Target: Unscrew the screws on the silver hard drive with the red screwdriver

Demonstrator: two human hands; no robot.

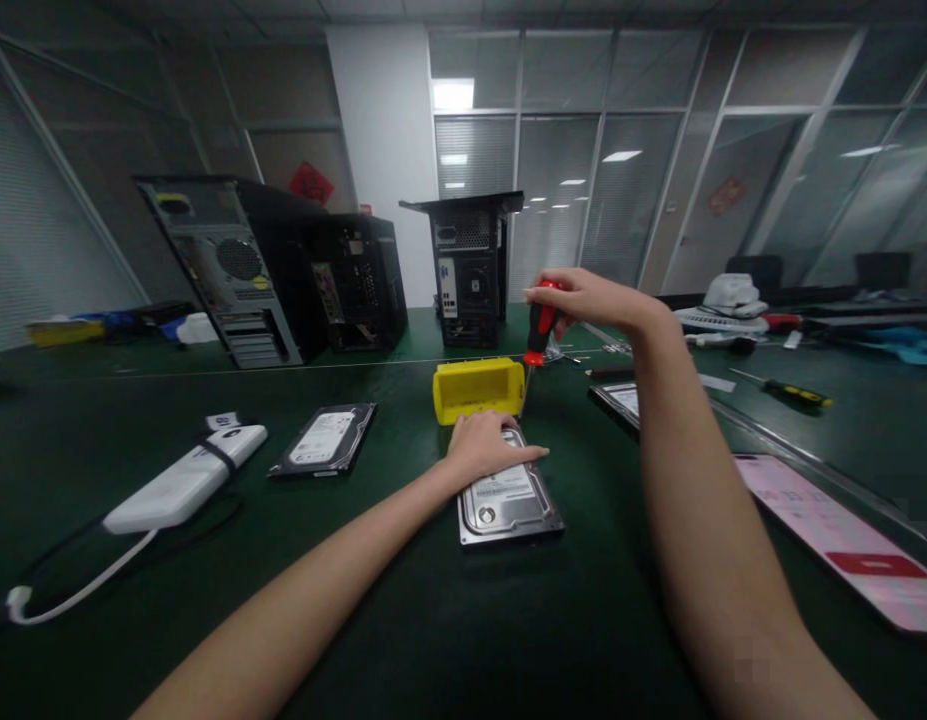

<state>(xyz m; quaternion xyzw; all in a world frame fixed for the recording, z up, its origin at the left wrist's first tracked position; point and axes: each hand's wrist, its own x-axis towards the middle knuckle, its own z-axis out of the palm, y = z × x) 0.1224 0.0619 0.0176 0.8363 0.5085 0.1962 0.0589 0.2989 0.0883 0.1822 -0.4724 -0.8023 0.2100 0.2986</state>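
Gripping a screwdriver (542, 322) — right hand (572, 297); left (484, 446) on drive (512, 500).

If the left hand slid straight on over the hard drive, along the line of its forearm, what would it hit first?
Probably the shaft of the red and black screwdriver, just ahead of the left hand. The yellow bin is close too; depth there is unclear.
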